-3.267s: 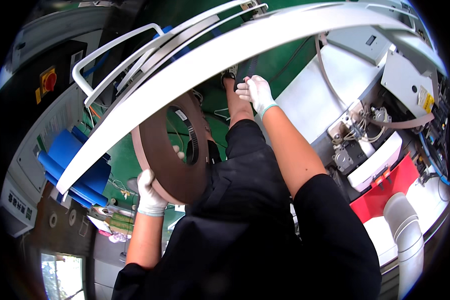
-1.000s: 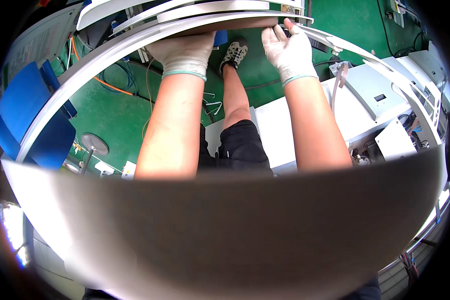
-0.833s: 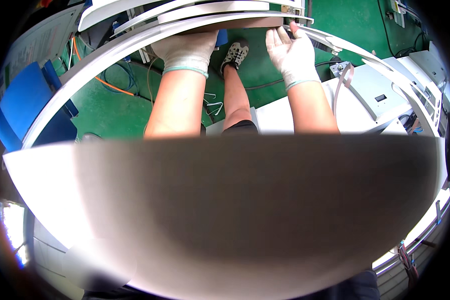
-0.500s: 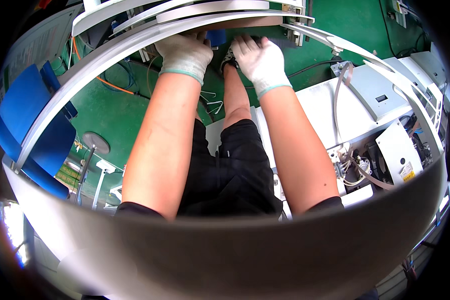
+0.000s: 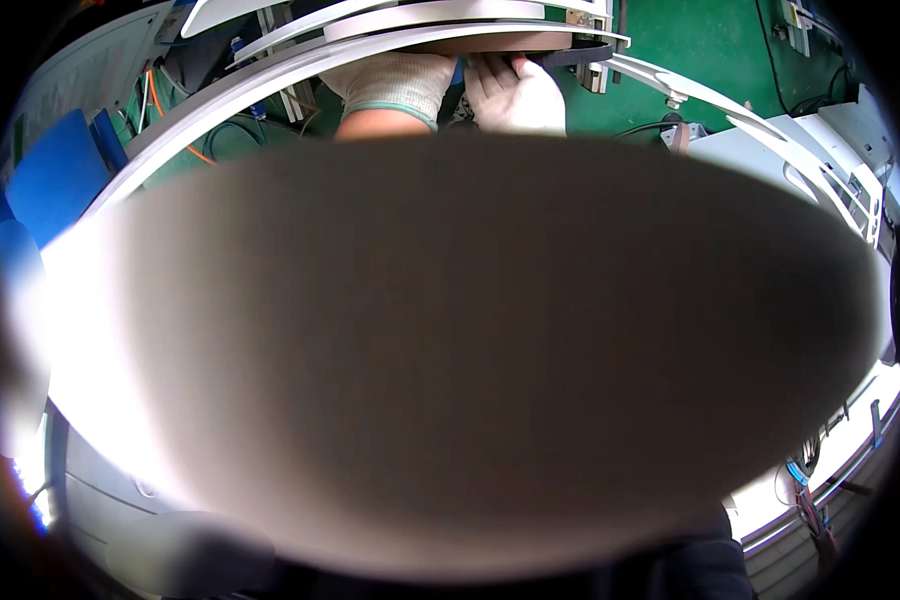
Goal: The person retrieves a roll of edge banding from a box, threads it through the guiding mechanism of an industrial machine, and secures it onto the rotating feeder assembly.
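My left hand (image 5: 398, 84), in a white knit glove with a green cuff, reaches up to a curved white frame (image 5: 300, 66). Its fingers are hidden behind the frame. Beside it, my right hand (image 5: 516, 98), also in a white glove, has its palm in view and its fingers stretched upward. The fingertips come up to the lower edge of a brown band (image 5: 490, 43) under the white parts. A dark curved strip (image 5: 576, 55) runs rightward from the right thumb. Whether the hand grips it cannot be made out.
A large, blurred grey-brown surface (image 5: 490, 330) covers most of the view and hides my forearms. Blue seat-like parts (image 5: 62, 180) stand at the left. An orange cable (image 5: 198, 154) and other cables lie on the green floor (image 5: 685, 75). Pale machine housings (image 5: 760, 150) are at the right.
The blurred surface has risen in the view and now covers my forearms and legs. My right hand has moved up against the brown band; the dark strip, blurred before, now shows sharply.
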`<state>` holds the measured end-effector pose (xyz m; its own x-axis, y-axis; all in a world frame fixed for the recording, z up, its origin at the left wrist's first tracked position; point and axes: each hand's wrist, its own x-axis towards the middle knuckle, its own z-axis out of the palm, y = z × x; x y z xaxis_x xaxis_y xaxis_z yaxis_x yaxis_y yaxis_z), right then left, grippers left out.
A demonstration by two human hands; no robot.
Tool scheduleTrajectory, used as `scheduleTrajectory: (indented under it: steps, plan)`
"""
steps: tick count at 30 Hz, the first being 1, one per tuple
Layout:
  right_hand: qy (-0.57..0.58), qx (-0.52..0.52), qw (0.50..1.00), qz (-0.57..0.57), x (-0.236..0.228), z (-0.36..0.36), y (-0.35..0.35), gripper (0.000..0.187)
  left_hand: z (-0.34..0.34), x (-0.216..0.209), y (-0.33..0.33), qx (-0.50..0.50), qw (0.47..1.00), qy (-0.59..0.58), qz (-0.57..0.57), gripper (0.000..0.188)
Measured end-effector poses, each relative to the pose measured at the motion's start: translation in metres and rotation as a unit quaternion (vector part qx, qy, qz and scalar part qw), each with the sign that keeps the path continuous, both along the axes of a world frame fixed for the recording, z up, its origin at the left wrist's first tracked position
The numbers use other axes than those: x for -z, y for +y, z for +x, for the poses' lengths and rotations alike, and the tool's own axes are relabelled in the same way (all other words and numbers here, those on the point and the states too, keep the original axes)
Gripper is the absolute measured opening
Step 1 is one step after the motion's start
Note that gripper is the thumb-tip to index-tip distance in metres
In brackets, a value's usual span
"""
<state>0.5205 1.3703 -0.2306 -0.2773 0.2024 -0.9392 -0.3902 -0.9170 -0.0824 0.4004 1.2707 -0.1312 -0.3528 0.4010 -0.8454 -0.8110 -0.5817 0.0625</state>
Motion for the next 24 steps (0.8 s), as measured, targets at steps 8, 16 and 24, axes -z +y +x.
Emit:
scheduleTrajectory:
  steps: [8,16,24]
  plan:
    - [-0.2,-0.249,0.93,0.184,-0.058,0.125,0.003,0.023,0.002,0.003,0.003,0.028,0.998,-0.004,-0.051,0.052]
    - [-0.179,0.021,0.964,0.195,-0.176,0.201,0.086,0.014,0.001,0.004,-0.02,0.187,0.965,0.168,-0.078,0.049]
    - [0.11,0.012,0.981,0.161,-0.262,0.128,0.147,0.063,-0.007,-0.049,-0.026,0.128,0.991,0.035,0.034,0.055]
